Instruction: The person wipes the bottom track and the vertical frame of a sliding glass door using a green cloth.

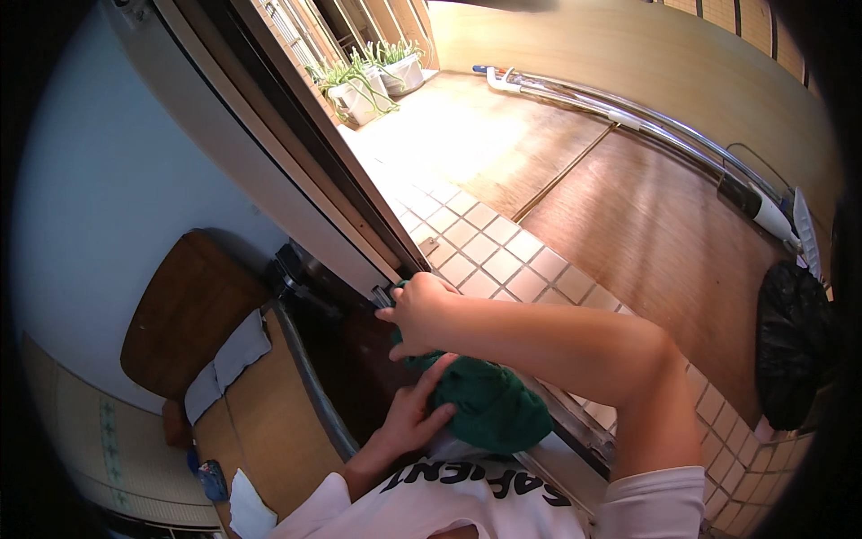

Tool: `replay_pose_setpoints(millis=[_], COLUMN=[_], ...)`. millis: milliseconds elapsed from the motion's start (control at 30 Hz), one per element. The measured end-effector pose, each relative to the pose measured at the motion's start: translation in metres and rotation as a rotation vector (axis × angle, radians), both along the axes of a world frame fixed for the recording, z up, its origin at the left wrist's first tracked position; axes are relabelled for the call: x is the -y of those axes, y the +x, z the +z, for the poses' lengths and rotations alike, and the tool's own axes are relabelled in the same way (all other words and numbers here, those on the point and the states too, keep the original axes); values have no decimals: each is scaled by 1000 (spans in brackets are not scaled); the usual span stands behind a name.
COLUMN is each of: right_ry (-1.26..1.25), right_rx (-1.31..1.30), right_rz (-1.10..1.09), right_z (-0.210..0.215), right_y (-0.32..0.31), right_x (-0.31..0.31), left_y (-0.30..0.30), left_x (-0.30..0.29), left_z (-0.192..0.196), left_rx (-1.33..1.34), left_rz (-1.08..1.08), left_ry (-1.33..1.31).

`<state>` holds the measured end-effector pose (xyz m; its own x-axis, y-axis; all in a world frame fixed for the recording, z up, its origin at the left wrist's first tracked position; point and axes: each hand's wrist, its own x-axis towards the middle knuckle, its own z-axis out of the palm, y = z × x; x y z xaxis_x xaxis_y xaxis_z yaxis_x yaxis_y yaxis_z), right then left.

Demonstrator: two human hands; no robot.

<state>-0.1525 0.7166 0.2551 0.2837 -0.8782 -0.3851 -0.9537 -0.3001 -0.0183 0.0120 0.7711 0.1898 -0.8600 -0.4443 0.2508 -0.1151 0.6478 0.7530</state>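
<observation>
A dark green cloth (494, 404) lies bunched in front of my body, over the light sill of a sliding window or door. My left hand (415, 415) grips the bunched part from its left side, fingers and thumb against the fabric. Farther forward, my right hand (424, 310) bends over a narrower end of the same cloth, beside the foot of the upright frame (359, 193). Its fingers are closed on that end and partly hide it. My right forearm crosses above the sill track (584, 431).
To the left, a bed (269, 418) with a wooden headboard (184, 314) and pillows stands below the sill. Outside are a tiled ledge (503, 260), brown boards (646, 234), long metal poles (628, 117), white planters (359, 97) and a black plastic bag (790, 346).
</observation>
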Motion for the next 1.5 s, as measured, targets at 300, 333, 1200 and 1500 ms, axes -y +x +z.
replay_pose_setpoints(millis=[300, 333, 1200, 1500], right_ry=[146, 184, -18, 168], right_rx=[-210, -261, -153, -161], right_rz=[75, 98, -6, 50], right_z=[20, 22, -11, 12], right_y=[16, 17, 14, 8], right_x=[-7, -7, 2, -17], left_y=[9, 10, 6, 10], left_x=[5, 6, 2, 1], left_z=[-5, -6, -1, 7], left_rx=[9, -9, 31, 124], left_rz=[8, 10, -66, -152], left_ry=[-111, -137, -24, -24])
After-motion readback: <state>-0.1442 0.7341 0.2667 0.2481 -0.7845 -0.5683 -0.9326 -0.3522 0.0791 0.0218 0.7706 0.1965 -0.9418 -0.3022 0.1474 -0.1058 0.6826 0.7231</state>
